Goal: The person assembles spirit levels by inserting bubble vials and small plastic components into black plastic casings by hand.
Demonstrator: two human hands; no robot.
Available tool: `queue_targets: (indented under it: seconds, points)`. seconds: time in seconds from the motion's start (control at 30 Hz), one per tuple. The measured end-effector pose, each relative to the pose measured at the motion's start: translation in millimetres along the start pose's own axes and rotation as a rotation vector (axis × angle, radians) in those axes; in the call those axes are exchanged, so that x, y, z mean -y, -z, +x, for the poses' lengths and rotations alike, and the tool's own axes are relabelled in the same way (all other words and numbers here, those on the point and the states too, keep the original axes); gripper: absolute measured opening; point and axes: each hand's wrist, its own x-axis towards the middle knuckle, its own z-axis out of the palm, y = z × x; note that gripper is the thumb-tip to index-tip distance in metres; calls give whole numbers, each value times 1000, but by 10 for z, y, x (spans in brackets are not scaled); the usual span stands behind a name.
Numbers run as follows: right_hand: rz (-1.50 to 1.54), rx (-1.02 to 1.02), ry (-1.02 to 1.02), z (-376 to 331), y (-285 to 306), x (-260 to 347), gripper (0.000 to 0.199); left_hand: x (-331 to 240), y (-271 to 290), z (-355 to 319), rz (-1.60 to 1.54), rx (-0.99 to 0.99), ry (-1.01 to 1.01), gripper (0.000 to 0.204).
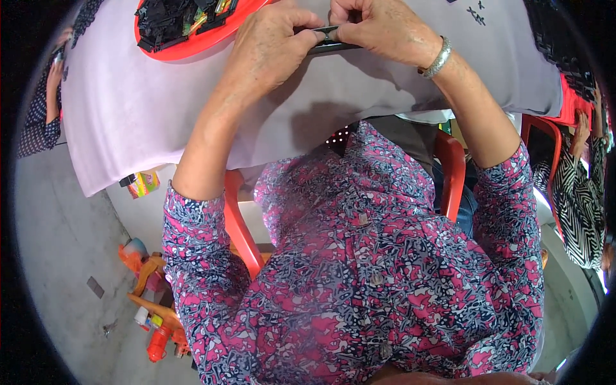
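Observation:
At the far edge of the view, my left hand (273, 45) and my right hand (388, 29) meet over the table. Between them is a narrow black strip-like piece (343, 47), gripped with thumbs and fingers from both ends. Its exact kind is not clear, since my fingers cover much of it. Both thumbs press close together near its middle. To the left of my left hand stands a red tray (170, 56) heaped with small black pieces (168, 29) and a few colourful packets (200, 20).
A pale cloth (141, 115) covers the table. Small black bits (477, 14) lie at the far right, and more black pieces (568, 54) near the right edge. Red chair arms (451, 173) flank me. Other people sit at left (45, 109) and right (577, 212). Toys (157, 327) lie on the floor.

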Motion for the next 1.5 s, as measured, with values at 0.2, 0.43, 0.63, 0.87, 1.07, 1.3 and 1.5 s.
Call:
queue_targets:
  seconds: [0.2, 0.43, 0.63, 0.87, 1.07, 1.3, 1.5]
  points:
    - [-25, -26, -5, -2, -16, -3, 10, -260, 42, -9, -17, -48, -3, 14]
    - [39, 14, 1, -2, -8, -17, 10, -214, -5, -2, 6, -74, 69, 14]
    - [-7, -19, 70, -44, 9, 12, 10, -209, 95, 8, -73, 43, 4, 14]
    - [38, 13, -11, -37, 13, 56, 10, -220, 64, 2, -106, 31, 1, 14]
    - [33, -8, 18, -20, -3, 18, 10, -257, 49, 9, -105, 15, 41, 17]
    - [60, 20, -33, -31, -4, 26, 11, -140, -15, 49, -89, -1, 71, 18]
    - [52, 18, 14, -30, -18, -27, 9, -191, -30, 44, -85, -17, 104, 18]
